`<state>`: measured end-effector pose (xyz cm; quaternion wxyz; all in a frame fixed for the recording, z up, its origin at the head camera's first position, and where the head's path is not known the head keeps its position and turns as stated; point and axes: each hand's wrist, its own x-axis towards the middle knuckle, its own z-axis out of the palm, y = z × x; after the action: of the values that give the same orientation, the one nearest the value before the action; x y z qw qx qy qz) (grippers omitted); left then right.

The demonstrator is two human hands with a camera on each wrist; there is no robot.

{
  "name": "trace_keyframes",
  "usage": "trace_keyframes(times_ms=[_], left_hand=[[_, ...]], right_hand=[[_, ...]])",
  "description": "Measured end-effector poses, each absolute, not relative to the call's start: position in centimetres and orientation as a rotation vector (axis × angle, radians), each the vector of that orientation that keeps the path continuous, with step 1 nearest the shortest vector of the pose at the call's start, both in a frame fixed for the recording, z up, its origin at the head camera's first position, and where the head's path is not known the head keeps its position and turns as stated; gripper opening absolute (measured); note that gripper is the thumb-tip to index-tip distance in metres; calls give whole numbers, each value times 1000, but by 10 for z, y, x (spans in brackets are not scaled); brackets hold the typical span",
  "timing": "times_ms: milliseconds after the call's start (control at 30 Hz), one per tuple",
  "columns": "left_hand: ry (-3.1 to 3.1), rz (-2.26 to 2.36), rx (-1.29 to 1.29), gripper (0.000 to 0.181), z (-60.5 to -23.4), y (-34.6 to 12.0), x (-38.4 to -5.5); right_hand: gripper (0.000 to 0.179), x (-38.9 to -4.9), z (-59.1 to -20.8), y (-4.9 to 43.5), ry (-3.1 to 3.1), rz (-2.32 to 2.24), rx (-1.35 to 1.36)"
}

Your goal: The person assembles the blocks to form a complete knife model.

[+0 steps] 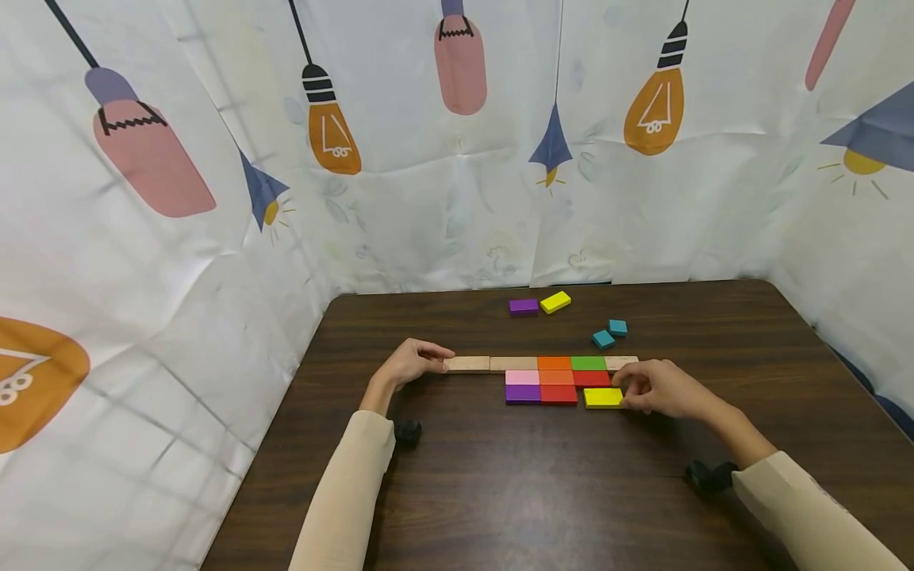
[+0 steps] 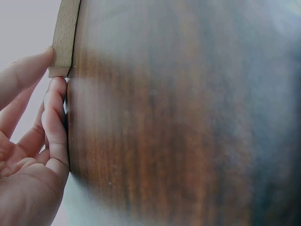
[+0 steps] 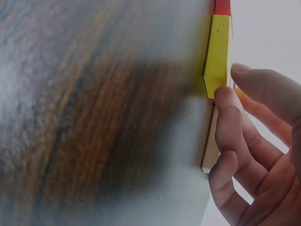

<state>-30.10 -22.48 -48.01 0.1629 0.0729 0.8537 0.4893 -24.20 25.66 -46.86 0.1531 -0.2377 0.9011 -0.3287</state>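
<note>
My left hand (image 1: pixel 412 362) is at the left end of a row of blocks, its fairly straight fingers touching a plain wooden block (image 1: pixel 467 364). In the left wrist view, fingertips meet that block's (image 2: pixel 66 37) end and edge. With thumb and fingers, my right hand (image 1: pixel 660 387) holds the right end of a yellow block (image 1: pixel 602 398). This block (image 3: pixel 217 52) lies in the front row, a small gap from a red block (image 1: pixel 558 395). Behind it are another red block (image 1: pixel 591 379) and a plain wooden block (image 1: pixel 620 363), partly covered by the right hand.
Orange (image 1: pixel 554 363), green (image 1: pixel 589 363), pink (image 1: pixel 522 377) and purple (image 1: pixel 523 394) blocks lie in the joined rows. Farther back are loose blocks: purple (image 1: pixel 524 307), yellow (image 1: pixel 555 302) and two blue (image 1: pixel 603 339). A patterned cloth (image 1: pixel 457 214) hangs behind the dark wooden table (image 1: pixel 500 492).
</note>
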Motion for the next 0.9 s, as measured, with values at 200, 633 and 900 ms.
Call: trace_keyframes(times_ms=[200, 633, 900], left_hand=[[2435, 1398, 197, 26, -480, -224, -300], [2420, 1407, 181, 27, -481, -224, -301], [2431, 1401, 189, 26, -480, -224, -301]], right_hand=[[21, -243, -471, 257, 2615, -948, -723], [18, -245, -473, 246, 2677, -900, -709], [18, -247, -474, 243, 2687, -918, -734]])
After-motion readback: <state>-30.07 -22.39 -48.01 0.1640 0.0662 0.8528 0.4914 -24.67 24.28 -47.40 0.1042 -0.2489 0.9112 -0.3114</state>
